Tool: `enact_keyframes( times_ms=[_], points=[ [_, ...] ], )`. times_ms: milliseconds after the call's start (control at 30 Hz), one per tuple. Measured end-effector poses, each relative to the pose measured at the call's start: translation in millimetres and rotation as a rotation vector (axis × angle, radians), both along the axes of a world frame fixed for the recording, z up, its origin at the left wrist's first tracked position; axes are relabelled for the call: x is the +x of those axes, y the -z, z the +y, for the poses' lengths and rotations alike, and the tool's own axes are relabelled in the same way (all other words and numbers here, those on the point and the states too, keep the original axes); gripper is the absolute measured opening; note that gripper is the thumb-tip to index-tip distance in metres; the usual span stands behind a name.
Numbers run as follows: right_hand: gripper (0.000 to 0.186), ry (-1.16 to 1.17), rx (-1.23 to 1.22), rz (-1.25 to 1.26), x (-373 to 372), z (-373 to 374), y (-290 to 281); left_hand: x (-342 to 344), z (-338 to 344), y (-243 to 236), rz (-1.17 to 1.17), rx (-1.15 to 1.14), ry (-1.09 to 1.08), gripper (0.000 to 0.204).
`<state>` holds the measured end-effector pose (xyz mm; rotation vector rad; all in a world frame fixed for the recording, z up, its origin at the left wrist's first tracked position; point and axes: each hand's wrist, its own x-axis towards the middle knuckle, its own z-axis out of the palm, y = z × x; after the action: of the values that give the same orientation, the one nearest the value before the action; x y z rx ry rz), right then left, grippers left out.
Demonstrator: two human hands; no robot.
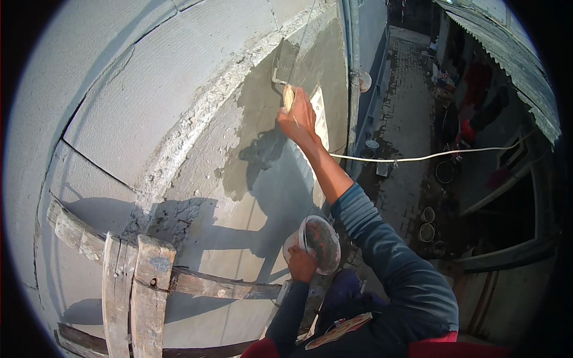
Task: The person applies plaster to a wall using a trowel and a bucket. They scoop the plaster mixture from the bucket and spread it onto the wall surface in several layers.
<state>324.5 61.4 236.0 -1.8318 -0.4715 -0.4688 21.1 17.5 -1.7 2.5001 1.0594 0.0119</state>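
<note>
My right hand (pixel 298 116) is stretched up to the wall, its fingers wrapped round the wooden handle of a trowel (pixel 287 59). The trowel's grey blade lies against a patch of wet, dark grey mortar (pixel 253 101) and blends into it. Lower down, my left hand (pixel 301 264) grips the near left side of a whitish bucket (pixel 292 241). Inside the bucket is a grey wet mix with reddish marks. A shadow of my arms and head falls over the lighter wall surface (pixel 233 221) between the hands.
Weathered wooden scaffold planks (pixel 152 271) cross at the lower left. Pale blocks (pixel 149 101) with a rough mortar band stand beside the patch. A pipe (pixel 354 65) borders the wall. A pale cord (pixel 418 158) spans the paved alley (pixel 406 89) below, where several buckets (pixel 427 232) stand.
</note>
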Motion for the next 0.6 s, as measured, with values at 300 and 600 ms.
enact_keyframes(
  times_ms=[300, 600],
  points=[
    [0.038, 0.022, 0.077, 0.289, 84.2, -13.7, 23.0, 5.9, -4.4, 4.6, 0.059, -0.039, 0.004, 0.050],
    [0.054, -0.172, 0.296, 0.068, 39.9, -2.7, 13.0, -3.9, 1.5, 0.1, 0.009, 0.007, -0.006, 0.049]
  ],
)
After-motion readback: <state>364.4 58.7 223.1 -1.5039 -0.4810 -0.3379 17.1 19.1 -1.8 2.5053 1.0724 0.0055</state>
